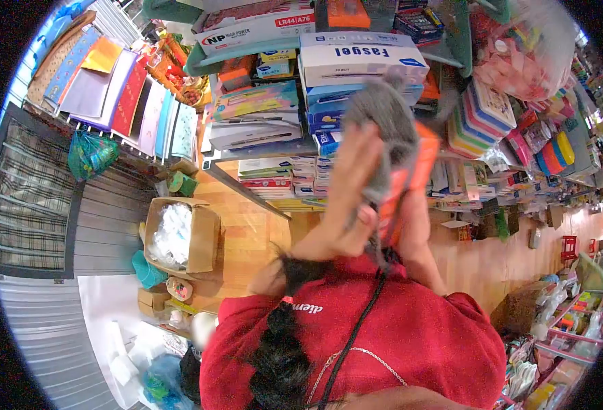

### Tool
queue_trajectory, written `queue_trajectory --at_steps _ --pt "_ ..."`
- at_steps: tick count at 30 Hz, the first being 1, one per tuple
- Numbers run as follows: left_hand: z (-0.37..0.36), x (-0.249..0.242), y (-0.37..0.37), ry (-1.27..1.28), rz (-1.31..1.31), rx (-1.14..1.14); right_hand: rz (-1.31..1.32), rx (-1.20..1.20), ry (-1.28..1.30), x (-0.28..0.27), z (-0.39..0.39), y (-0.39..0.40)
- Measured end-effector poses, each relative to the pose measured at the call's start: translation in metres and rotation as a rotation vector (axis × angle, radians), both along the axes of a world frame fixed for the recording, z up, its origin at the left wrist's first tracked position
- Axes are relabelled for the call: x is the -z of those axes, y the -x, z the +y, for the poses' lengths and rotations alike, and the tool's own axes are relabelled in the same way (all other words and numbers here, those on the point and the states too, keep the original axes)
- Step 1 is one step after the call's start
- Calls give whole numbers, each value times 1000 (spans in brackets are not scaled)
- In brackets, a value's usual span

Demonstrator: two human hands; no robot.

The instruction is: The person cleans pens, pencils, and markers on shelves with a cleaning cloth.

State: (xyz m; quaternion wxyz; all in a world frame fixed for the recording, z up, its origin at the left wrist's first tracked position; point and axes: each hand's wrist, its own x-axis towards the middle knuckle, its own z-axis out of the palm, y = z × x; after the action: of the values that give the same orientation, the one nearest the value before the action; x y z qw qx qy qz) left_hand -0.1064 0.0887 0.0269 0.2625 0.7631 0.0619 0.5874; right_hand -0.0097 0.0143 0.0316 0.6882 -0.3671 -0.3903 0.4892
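Head view: a crowded room with a wood-look floor, visible on both sides of the person, and a ribbed wall along the left. The shelf spans the top centre, its tiers packed with boxes and stacked paper goods. The person's red top fills the lower centre; a dark braid and a black cord hang over it. A barred window is set into the ribbed wall. At upper right, a clear bag of pinkish items sits near the shelf, above a stack of coloured trays. At upper left, folders lie fanned in a row; below them, a carton on the floor contains white bags. The Fasgel box and the LR44 box occupy the shelf beyond the hands.

The orange box is held in the air before the shelf, hiding part of its goods. A grey cloth lies against its left side. The left hand, blurred, is laid on the cloth with fingers extended; the right hand supports the box from the right, its finger curl too hidden to tell. A teal basket stands beside the carton.
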Motion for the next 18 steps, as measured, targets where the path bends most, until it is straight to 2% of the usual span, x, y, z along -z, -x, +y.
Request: queue_trajectory --at_steps 3,5,7,10,11,14,17,18 --pt "25 -31 25 155 75 24 -356 -192 -71 -2 -8 0" --pt "23 -32 34 218 104 164 -456 -300 -25 1 -12 -2" --pt "10 -20 31 216 48 169 -413 -338 66 7 -12 -8" --pt "-9 -4 10 112 -229 -288 -450 -194 -44 8 -5 -3" --pt "-14 -3 4 106 -297 -353 -468 -195 -46 8 -4 -2" --pt "-4 -6 19 98 -201 -275 -530 -204 -54 6 -1 -1" --pt "4 -34 43 119 -25 -139 -608 -485 64 -13 3 -9" --pt "4 -39 46 139 39 -100 -513 -516 144 -12 3 -10"
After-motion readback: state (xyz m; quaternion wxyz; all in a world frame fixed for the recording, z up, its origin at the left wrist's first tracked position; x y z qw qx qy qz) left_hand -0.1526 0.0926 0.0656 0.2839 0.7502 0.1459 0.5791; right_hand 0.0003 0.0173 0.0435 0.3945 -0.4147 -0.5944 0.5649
